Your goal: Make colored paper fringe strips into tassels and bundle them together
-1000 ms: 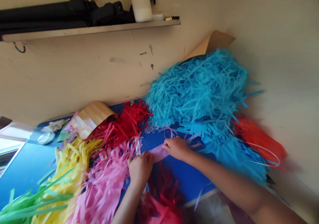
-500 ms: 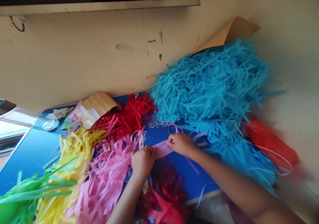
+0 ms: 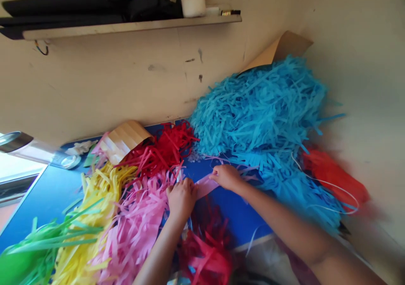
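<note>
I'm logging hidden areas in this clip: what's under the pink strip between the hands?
Blue tabletop shows around the pink strip, with red fringe on the near side; whatever lies directly beneath the strip is covered.

Strip (image 3: 205, 187) between left hand (image 3: 182, 195) and right hand (image 3: 227, 177) over table (image 3: 248, 225), fringe pile (image 3: 259, 112) to the right, shelf (image 3: 142, 27) behind.

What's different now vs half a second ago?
Mostly the camera: more of the shelf shows. No visible grab or release: left hand and right hand still hold the pink strip. Blue pile and pink fringe stayed put.
</note>
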Demonstrator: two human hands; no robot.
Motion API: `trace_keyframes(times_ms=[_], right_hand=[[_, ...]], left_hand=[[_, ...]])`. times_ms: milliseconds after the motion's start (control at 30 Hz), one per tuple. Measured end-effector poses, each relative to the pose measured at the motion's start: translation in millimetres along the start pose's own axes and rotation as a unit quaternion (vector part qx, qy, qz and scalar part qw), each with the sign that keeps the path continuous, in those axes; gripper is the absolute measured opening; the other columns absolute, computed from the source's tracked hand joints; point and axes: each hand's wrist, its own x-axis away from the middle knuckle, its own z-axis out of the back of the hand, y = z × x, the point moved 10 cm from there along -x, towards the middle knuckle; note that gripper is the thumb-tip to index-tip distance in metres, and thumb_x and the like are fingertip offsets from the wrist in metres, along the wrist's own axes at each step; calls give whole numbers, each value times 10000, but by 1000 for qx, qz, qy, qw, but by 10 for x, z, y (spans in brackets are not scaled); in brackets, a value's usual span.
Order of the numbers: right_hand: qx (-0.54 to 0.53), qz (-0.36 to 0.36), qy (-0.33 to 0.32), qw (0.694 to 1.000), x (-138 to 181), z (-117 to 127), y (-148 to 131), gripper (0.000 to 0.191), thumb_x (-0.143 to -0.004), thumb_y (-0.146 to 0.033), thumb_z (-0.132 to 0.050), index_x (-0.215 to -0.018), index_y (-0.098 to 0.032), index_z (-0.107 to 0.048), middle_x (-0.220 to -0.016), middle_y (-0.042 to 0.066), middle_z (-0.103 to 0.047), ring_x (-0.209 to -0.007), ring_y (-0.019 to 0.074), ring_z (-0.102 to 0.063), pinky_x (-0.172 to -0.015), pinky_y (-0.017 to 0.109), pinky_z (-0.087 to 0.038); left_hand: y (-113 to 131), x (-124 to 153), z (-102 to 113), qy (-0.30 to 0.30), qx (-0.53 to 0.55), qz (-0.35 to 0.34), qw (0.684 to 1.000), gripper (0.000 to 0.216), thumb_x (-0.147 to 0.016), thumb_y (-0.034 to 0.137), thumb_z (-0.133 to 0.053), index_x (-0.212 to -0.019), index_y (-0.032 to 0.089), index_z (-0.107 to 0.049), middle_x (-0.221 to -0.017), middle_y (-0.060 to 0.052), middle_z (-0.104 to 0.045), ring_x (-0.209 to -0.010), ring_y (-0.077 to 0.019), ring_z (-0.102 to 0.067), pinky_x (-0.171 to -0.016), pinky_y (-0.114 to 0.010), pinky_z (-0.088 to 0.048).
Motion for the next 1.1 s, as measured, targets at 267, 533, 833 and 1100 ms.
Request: trace_keyframes(times_ms=[267,533,833,1100], right_hand=[[5,8,15,1000,-57,78,-10,249,-889,-429,-626,-793,-225,-729,-724,41,-723,-694,196,-665,-629,266,-400],[26,273,35,961,478,101,-468,204,-838,-201,-606,-1021,-202,-696,-1091,101,-708,-1050,248,-601,-988,387,-322],[-6,256,58,965,289,82,-316,227,-817,-119,-601,-1027,-181,-664,-963,47,-736,-922,198,-642,-873,352,-331],[-16,237,27,971,151,15,-176,118,-909,-295,-660,-883,-244,-763,-917,6,-725,-913,165,-612,-833,322,-322]], left_hand=[[367,116,-30,-19,0,-194,981,272,-922,147,-484,-992,262,-721,-1044,-45,-736,-1023,-247,-627,-929,-419,-390],[412,307,96,-1,13,-202,979,286,-823,191,-565,-1072,235,-701,-1106,-74,-713,-1010,-285,-636,-1065,-569,-276],[295,214,83,27,9,-145,989,280,-862,110,-487,-976,219,-718,-1023,-82,-741,-977,-262,-671,-1088,-527,-268],[-33,179,83,44,34,-91,994,313,-985,322,-437,-936,269,-741,-1022,-49,-755,-1017,-239,-651,-986,-443,-344]])
